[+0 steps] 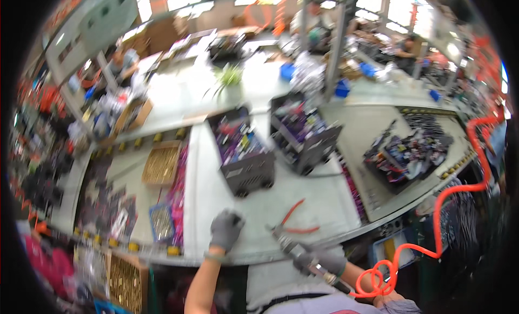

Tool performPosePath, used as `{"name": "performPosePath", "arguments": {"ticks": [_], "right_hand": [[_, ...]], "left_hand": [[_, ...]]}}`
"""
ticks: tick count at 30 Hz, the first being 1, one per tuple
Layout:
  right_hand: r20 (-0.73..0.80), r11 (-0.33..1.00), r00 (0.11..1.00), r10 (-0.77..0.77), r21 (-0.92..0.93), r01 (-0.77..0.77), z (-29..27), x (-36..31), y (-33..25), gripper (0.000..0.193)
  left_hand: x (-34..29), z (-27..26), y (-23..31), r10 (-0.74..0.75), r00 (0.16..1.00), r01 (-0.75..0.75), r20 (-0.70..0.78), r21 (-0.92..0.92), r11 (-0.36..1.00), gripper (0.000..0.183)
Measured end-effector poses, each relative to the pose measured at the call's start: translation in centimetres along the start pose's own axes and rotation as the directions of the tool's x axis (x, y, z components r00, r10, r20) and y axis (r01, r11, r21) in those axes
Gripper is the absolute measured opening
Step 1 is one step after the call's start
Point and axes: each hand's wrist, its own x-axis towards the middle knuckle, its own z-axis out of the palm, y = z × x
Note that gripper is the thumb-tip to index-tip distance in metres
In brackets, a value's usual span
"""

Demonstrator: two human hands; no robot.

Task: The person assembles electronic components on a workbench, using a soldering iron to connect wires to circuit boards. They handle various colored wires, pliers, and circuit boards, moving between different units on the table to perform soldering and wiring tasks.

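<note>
In my right hand (330, 261), gloved in grey, is a slim metal air tool (294, 249) with an orange coiled hose (439, 219) joined to its rear. The tool's front end points up and left, close to the jaws of the orange-handled pliers (300, 229) on the white worktop (205, 195). My left hand (227, 228), also in a grey glove, is curled closed over the worktop left of the pliers. Whatever it may hold is hidden by the fingers and blur.
Two dark bins (248, 173) (319, 149) of small mixed parts stand ahead. A third heap of parts (408, 151) lies right. At left are a carton of brass-coloured pieces (162, 161) and a blue tray (162, 222). The hose loops along my right side. Other people sit farther back.
</note>
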Motion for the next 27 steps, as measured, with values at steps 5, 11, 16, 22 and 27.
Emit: {"name": "performPosePath", "arguments": {"ticks": [5,11,16,22,27], "right_hand": [[0.131,0.992,0.988,-0.085,0.106,0.071,-0.4,1.1,0.4,0.055],[0.19,0.99,0.975,-0.112,0.104,0.093,0.4,-0.3,-1.7,0.054],[0.24,0.984,0.954,-0.177,0.053,0.17,0.1,0.7,-1.4,0.06],[0.275,0.981,0.942,-0.194,0.055,0.186,-0.1,0.3,-1.4,0.062],[0.283,0.969,0.927,-0.245,0.077,0.233,0.8,0.0,-2.1,0.062]], "left_hand": [[-1.0,-0.4,1.1,-0.007,0.995,0.012,-0.104,0.047,0.999,0.013],[-1.4,-2.9,3.4,-0.304,0.933,0.319,0.192,-0.832,0.455,0.011],[-1.7,-2.5,5.7,-0.161,0.958,0.262,0.237,-0.953,0.152,0.025],[-2.4,-3.6,7.7,-0.144,0.946,0.308,0.29,-0.943,0.125,0.025],[-2.3,-3.0,7.6,-0.007,0.914,0.402,0.405,-0.91,-0.105,0.021]]}}
